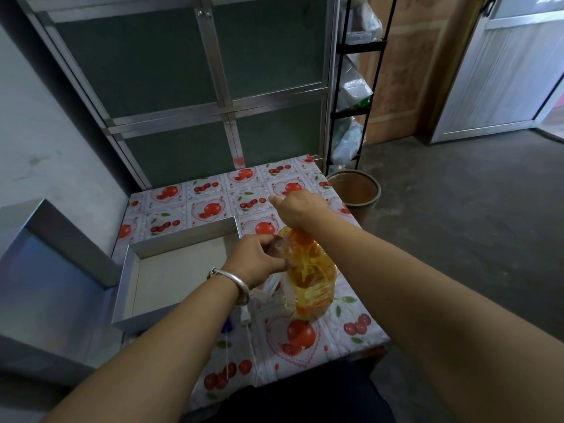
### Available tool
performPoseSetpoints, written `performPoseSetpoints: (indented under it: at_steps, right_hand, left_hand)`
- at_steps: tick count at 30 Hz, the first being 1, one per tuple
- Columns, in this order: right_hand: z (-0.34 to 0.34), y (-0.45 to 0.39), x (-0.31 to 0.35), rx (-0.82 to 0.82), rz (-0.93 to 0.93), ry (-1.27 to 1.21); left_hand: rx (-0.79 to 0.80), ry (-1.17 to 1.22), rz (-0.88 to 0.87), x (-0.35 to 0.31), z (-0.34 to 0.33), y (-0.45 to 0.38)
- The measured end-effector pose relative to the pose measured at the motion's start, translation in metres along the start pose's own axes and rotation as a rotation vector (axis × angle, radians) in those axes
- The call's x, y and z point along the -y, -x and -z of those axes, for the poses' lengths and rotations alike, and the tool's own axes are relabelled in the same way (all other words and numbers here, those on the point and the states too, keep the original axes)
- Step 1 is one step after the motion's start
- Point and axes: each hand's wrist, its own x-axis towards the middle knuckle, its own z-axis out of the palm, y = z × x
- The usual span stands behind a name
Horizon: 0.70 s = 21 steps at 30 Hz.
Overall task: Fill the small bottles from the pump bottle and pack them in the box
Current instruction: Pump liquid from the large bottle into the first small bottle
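The pump bottle (pixel 311 276), clear plastic holding amber liquid, stands on the surface (pixel 335 328) at centre frame, just right of the open box (pixel 180 239). It is judged heavy, smooth and possibly slippery; it would best be taken by the neck or body. The right hand (pixel 300 209) is set on its top, fingers curled. A small clear item, too blurred to name, is pinched by the left hand (pixel 256 259). No readable writing is shown
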Motion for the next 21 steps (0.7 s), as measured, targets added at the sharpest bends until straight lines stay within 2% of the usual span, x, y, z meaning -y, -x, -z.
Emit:
performPoseSetpoints:
  at_steps: [7,12,21]
  right_hand:
    - [0.000,-0.007,0.002,0.103,-0.031,-0.049]
    - [-0.006,-0.006,0.000,0.028,-0.007,-0.013]
    - [0.006,-0.001,0.005,0.095,-0.018,-0.042]
  left_hand:
    - [0.003,0.012,0.010,-0.001,0.001,-0.002]
    - [0.008,-0.011,0.005,0.002,0.000,-0.003]
    - [0.000,0.008,0.008,0.001,0.002,-0.005]
